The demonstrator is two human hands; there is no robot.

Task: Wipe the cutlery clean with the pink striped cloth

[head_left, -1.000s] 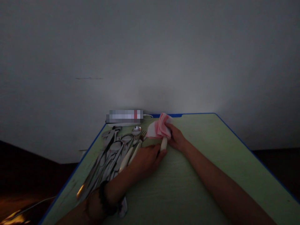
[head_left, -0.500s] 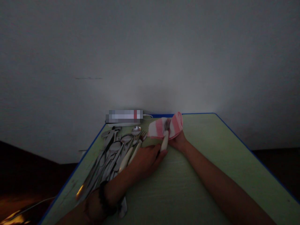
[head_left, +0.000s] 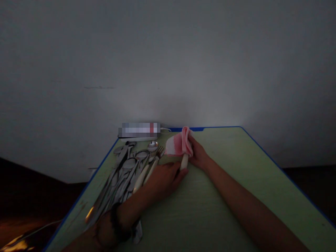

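My left hand [head_left: 168, 176] is closed on the pale handle of a fork [head_left: 184, 161], held just above the table. The fork's tines are hidden inside a pink-and-white striped cloth [head_left: 186, 141], which is folded over them. On the cloth's right side my right hand [head_left: 198, 154] is closed, pressing the fold around the fork; its fingertips are mostly hidden behind the cloth. A loose flap of the cloth hangs out to the left. Beside my left wrist lies a pile of spoons, forks and other cutlery [head_left: 128, 164].
A pale green table [head_left: 223, 196] with a blue edge stands against a grey wall [head_left: 168, 63]. At its back left is a white box-like object [head_left: 139, 139], partly blurred out, with a white cable [head_left: 166, 131]. The cutlery covers the table's left side.
My right hand has brought the right part of the cloth leftward over the fork's head, covering the tines that showed before. My left hand has stayed in place on the handle.
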